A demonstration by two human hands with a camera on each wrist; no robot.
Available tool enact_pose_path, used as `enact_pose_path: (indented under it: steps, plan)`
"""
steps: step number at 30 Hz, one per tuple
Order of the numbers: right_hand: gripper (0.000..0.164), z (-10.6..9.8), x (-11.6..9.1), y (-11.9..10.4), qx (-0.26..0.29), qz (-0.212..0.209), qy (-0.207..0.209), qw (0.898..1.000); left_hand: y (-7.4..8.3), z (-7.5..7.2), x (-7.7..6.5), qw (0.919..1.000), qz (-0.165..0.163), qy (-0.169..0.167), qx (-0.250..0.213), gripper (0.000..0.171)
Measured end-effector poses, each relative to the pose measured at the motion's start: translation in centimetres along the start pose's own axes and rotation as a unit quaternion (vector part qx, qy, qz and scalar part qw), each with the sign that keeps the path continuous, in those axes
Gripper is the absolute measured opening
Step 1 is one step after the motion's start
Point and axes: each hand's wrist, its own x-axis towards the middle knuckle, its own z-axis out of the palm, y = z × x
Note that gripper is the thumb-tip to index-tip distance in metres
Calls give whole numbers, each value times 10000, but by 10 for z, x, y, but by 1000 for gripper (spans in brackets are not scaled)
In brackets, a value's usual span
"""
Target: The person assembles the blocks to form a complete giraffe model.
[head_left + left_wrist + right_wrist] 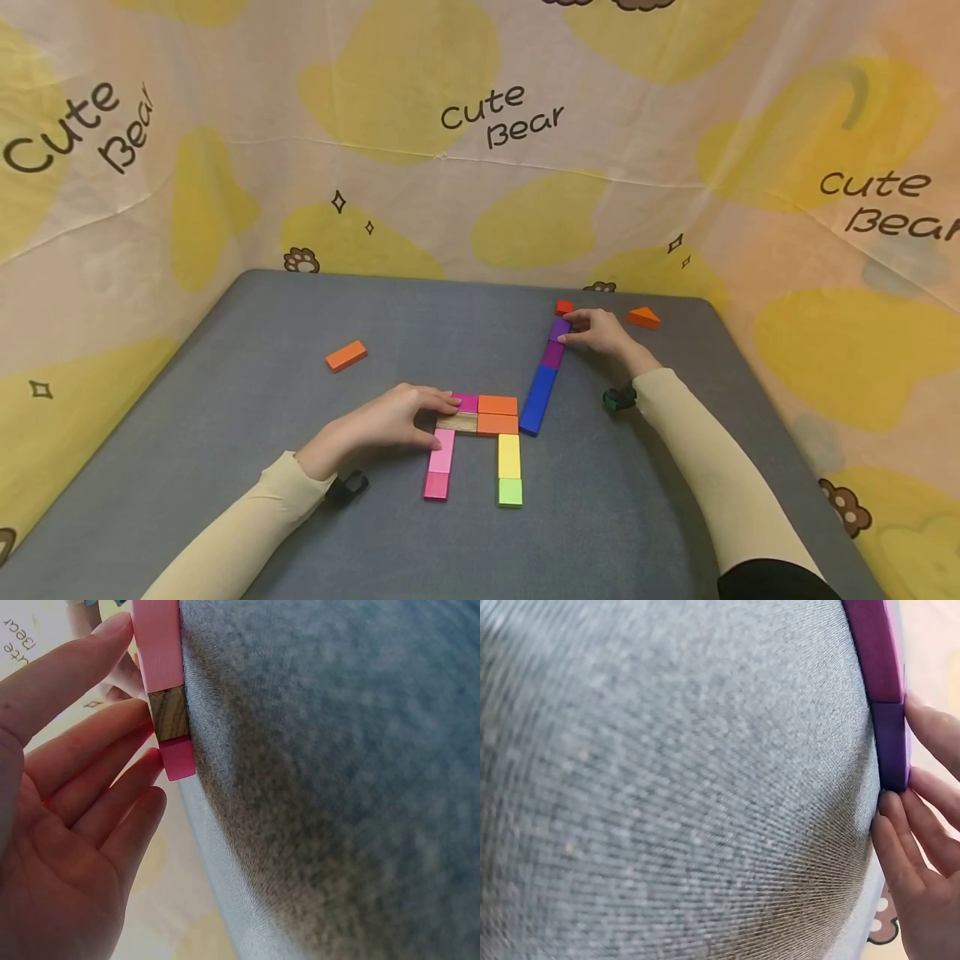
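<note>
My left hand rests its fingertips on the left end of a flat arrangement of blocks, by a magenta block and a bare wood block. Its thumb touches a light pink block below them. In the left wrist view the fingers lie along the ends of the wood block and magenta block. Up and to the right, my right hand touches a purple block with thumb and fingertips. That purple block abuts a plum block in the right wrist view.
A long blue block continues the slanted row beside the two orange blocks. Yellow, green and deep pink blocks extend downward. A red block, an orange wedge and a loose orange block lie on the grey table.
</note>
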Motion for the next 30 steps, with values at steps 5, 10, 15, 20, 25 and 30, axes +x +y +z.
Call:
enact_pose_path:
  steps: [5, 10, 15, 20, 25, 30]
  plan:
    - [56, 1, 1, 0, 61, 49, 0, 10000, 0, 0, 0, 10000, -20, 1, -14, 51]
    - [56, 1, 1, 0, 106, 163, -30, 9998, 0, 0, 0, 10000, -59, -17, -37, 51]
    - [56, -1, 2, 0, 94, 180, -104, 9997, -1, 0, 0, 10000, -60, -16, -40, 51]
    - [56, -7, 5, 0, 157, 59, -188, 9997, -1, 0, -1, 10000, -52, -8, -14, 51]
    - [54, -18, 6, 5, 566, 16, 200, 9982, -1, 0, -1, 10000, -54, -6, -21, 52]
    - [53, -25, 11, 13, 934, 99, 602, 9938, 0, 1, -1, 10000, -71, -28, -43, 51]
